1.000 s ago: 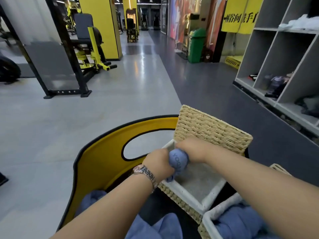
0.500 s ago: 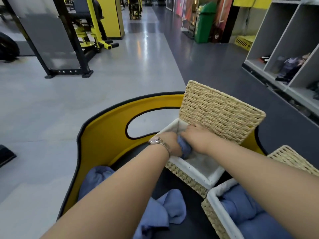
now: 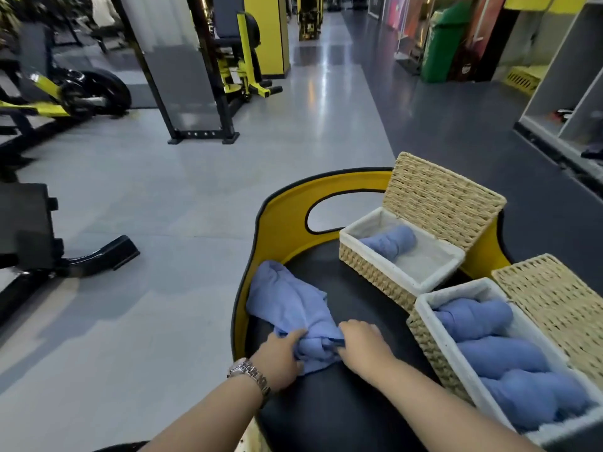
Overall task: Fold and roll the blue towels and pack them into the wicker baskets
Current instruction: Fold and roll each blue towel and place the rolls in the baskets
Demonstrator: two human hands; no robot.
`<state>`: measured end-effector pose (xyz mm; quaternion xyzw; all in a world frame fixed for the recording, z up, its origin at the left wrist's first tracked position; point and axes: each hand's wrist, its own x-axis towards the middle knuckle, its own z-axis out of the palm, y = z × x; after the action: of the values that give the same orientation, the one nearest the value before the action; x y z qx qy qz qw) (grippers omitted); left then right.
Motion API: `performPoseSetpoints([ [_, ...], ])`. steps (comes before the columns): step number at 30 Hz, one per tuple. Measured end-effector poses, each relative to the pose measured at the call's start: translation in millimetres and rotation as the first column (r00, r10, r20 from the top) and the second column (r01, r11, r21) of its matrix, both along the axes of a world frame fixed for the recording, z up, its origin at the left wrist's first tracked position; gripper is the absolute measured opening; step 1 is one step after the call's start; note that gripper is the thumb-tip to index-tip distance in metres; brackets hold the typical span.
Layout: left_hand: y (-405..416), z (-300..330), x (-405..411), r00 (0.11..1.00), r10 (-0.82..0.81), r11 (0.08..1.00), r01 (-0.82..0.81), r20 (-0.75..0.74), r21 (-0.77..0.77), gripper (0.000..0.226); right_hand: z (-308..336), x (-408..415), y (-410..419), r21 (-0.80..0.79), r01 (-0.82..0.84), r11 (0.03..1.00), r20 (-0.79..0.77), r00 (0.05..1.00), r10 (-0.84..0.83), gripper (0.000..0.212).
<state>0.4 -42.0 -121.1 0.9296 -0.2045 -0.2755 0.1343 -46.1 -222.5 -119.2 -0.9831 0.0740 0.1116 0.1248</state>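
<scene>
Two open wicker baskets, far basket (image 3: 372,265) held one rolled towel (image 3: 391,241), near basket (image 3: 434,347) three rolls (image 3: 499,350), left hand (image 3: 280,357) and right hand (image 3: 363,345) both clenched on one loose towel (image 3: 293,305).

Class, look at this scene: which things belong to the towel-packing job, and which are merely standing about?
Job: loose blue towel gripped by left hand and right hand; far wicker basket with one rolled towel; near wicker basket with rolled towels.

Bystanders: green bin; gym machines; shelving.

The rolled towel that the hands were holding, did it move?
Yes. The rolled towel left the hands and now lies inside the far basket, at its back end by the raised lid.
</scene>
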Motion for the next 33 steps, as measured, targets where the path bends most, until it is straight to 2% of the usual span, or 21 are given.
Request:
performPoseSetpoints([
  [1, 5.1, 0.1, -9.2, 1.000, -0.015, 0.999, 0.015, -0.008, -0.028, 0.057, 2.8, -10.3, 2.4, -0.020, -0.024, 0.999, -0.023, 0.999, 0.024, 0.010],
  [5, 19.0, 14.5, -35.5, 0.984, -0.154, 0.986, 0.147, -0.089, -0.079, 0.043, 14.3, -56.3, 1.2, -0.088, -0.113, 0.990, -0.126, 0.987, 0.101, 0.020],
  [8, 25.4, 19.8, -46.3, 0.987, -0.105, 0.986, 0.118, 0.119, -0.113, 0.030, 26.3, -88.4, -11.4, -0.033, -0.084, 0.996, -0.123, 0.989, 0.080, 0.015],
  [10, 27.5, 18.4, -47.8, 0.978, -0.042, 0.987, 0.072, 0.203, -0.145, 0.031, 28.1, -104.2, -22.2, 0.051, -0.006, 0.999, -0.042, 0.999, 0.008, 0.009],
  [14, 24.9, 6.2, -48.5, 0.913, -0.155, 0.987, 0.159, 0.376, 0.022, 0.051, 27.4, -115.9, -36.2, 0.278, 0.212, 0.937, -0.028, 0.977, -0.213, 0.014],
  [17, 20.7, -3.2, -48.5, 0.874, -0.182, 0.983, 0.163, 0.451, 0.080, 0.045, 22.8, -113.1, -44.5, 0.223, 0.211, 0.952, 0.008, 0.976, -0.218, 0.011],
  [19, 17.3, -8.2, -44.0, 0.823, -0.197, 0.980, 0.168, 0.532, 0.104, 0.034, 21.2, -110.5, -50.1, 0.162, 0.193, 0.968, 0.062, 0.977, -0.205, 0.015],
  [21, 13.2, -10.3, -37.0, 0.776, -0.223, 0.975, 0.181, 0.590, 0.130, 0.020, 20.2, -106.1, -52.9, 0.183, 0.189, 0.965, 0.117, 0.970, -0.212, 0.015],
  [23, 8.4, -9.4, -31.3, 0.778, -0.223, 0.975, 0.173, 0.587, 0.141, 0.009, 21.0, -101.3, -52.9, 0.302, 0.178, 0.936, 0.079, 0.974, -0.211, 0.010],
  [24, 6.4, -9.5, -28.8, 0.793, -0.208, 0.978, 0.162, 0.573, 0.130, 0.011, 22.2, -100.1, -51.4, 0.343, 0.167, 0.924, 0.007, 0.984, -0.181, 0.019],
  [26, 3.0, -7.0, -27.8, 0.813, -0.176, 0.984, 0.148, 0.556, 0.094, 0.021, 21.6, -100.5, -49.1, 0.324, 0.113, 0.939, -0.136, 0.988, -0.072, 0.038],
  [28, 0.0, -4.7, -28.0, 0.813, -0.170, 0.984, 0.165, 0.556, 0.060, 0.023, 20.0, -103.4, -45.8, 0.261, 0.031, 0.965, -0.201, 0.979, 0.023, 0.040],
  [31, -2.0, 1.4, -28.5, 0.845, -0.186, 0.981, 0.184, 0.501, 0.053, 0.022, 18.3, -106.3, -41.2, 0.183, -0.038, 0.982, -0.180, 0.981, 0.071, 0.017],
  [33, -1.9, 6.1, -28.3, 0.876, -0.227, 0.973, 0.219, 0.426, 0.070, 0.030, 23.2, -103.8, -41.5, 0.157, 0.013, 0.988, -0.075, 0.997, -0.001, 0.022],
])
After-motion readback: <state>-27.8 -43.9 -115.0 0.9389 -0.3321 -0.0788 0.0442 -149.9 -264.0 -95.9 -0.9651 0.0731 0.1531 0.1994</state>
